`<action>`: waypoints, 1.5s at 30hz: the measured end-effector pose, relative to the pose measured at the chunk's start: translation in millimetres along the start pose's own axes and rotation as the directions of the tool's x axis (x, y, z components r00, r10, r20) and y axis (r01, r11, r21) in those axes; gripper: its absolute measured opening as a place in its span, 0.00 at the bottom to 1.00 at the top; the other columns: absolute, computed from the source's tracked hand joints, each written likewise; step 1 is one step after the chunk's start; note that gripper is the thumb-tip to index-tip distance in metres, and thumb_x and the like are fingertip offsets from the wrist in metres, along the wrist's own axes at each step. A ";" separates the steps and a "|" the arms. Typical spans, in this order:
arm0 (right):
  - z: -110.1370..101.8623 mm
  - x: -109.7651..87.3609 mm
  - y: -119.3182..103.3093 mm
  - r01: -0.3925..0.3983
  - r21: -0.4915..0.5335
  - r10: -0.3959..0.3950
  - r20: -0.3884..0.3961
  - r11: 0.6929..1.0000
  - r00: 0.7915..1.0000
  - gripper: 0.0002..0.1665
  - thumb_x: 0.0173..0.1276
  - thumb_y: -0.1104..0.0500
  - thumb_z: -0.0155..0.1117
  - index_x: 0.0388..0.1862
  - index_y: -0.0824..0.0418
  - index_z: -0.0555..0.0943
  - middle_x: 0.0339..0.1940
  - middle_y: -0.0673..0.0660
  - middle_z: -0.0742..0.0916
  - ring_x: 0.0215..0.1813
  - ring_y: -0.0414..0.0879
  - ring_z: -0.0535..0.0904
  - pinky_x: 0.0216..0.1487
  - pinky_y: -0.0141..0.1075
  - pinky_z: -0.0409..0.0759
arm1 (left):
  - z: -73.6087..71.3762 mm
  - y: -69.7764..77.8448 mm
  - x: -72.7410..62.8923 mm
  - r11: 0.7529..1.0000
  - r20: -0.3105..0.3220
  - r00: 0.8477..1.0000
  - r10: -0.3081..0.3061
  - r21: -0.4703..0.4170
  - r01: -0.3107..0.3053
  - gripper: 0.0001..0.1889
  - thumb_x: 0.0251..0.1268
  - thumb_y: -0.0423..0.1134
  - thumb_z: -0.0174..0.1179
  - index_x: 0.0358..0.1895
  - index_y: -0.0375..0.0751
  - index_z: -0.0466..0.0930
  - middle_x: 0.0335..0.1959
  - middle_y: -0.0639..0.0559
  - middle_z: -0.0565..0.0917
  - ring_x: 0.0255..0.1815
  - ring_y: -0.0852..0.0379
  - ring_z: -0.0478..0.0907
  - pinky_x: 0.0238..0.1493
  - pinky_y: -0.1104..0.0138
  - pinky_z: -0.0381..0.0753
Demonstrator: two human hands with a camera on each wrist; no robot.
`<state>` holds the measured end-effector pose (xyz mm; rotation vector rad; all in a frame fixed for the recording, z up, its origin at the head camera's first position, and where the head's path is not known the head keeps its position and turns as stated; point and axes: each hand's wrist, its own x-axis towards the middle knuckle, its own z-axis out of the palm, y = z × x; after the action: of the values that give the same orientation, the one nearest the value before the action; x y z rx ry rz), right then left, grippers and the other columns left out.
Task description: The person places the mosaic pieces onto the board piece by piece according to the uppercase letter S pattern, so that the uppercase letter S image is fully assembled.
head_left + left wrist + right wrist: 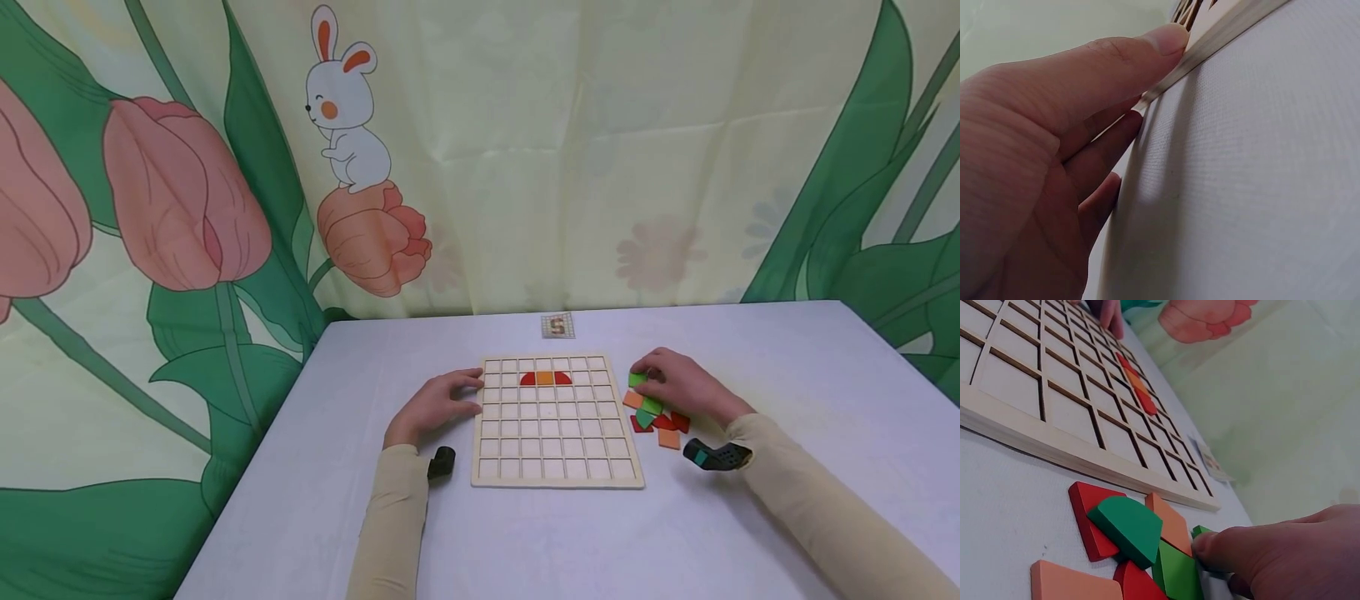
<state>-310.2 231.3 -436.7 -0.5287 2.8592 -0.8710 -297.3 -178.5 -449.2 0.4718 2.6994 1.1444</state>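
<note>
Wooden grid board [557, 482]: pale, square-celled, lying flat on the white tablecloth [300, 517]; one orange square [544, 378] sits between two red quarter-rounds [528, 379] towards twelve o'clock. Left hand [438, 404], at ten o'clock, fingers loosely extended, touches its edge, grasping nothing. Right hand [686, 385], at two o'clock, pinches a green tile [637, 379] beside the mixed tile heap [652, 406] at three.

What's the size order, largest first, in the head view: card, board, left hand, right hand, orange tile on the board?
1. Board
2. Right hand and left hand: too alike to rank
3. Card
4. Orange tile on the board
</note>
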 end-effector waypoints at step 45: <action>71.9 48.2 -115.1 0.404 -0.080 -0.404 0.017 0.911 0.915 0.13 0.65 0.62 0.68 0.48 0.63 0.84 0.40 0.53 0.81 0.40 0.44 0.75 0.43 0.38 0.78 | -1.4 0.0 -0.3 1.000 0.005 1.000 0.010 -0.007 -0.010 0.23 0.58 0.39 0.70 0.59 0.44 0.81 0.69 0.59 0.71 0.74 0.56 0.60 0.73 0.58 0.58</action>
<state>-306.6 87.4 -432.3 -1.1618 2.8390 -0.8014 -297.4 -179.5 -448.2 0.4874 2.6911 1.1540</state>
